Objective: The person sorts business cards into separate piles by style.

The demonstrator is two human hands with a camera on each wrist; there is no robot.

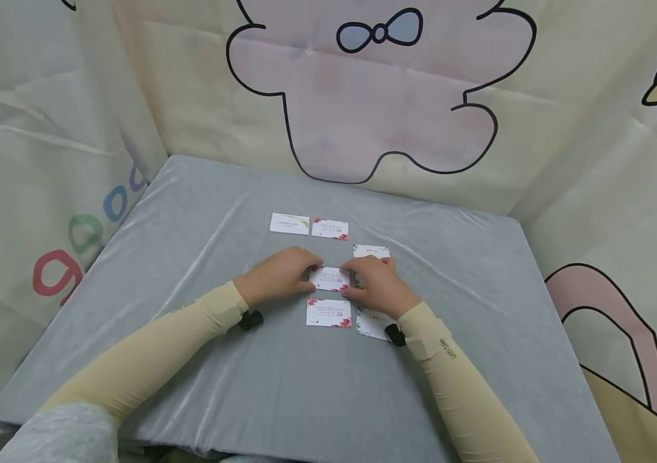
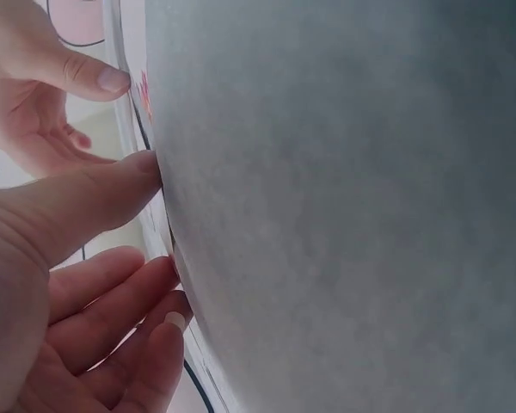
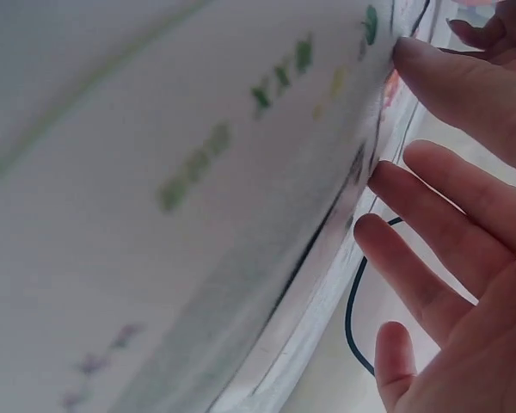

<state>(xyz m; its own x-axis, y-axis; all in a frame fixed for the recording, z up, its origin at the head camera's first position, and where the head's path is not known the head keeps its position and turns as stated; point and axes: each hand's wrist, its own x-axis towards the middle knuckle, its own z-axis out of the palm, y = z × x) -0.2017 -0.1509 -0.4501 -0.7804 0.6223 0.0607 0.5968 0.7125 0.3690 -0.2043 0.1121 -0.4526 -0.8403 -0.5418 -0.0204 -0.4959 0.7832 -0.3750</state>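
A white card with red flowers (image 1: 330,279) lies between my hands on the grey cloth. My left hand (image 1: 278,276) is at its left side, thumb near the lower corner and index finger near the upper one. On the opposite side, my right hand (image 1: 380,286) has its thumb and index finger at the right corners. In the left wrist view the left thumb (image 2: 125,189) and fingertips rest at the cloth's level. The right wrist view has the right fingers (image 3: 447,202) spread and relaxed. Beneath the right hand, a leaf-patterned card (image 1: 371,251) is partly covered.
Just nearer lies another red-flowered card (image 1: 329,313), with a leaf-patterned card (image 1: 372,325) beside it, partly hidden by the right wrist. Farther back are a white and green card (image 1: 289,223) and a red-flowered card (image 1: 330,229). Printed curtains surround the cloth-covered table (image 1: 282,399).
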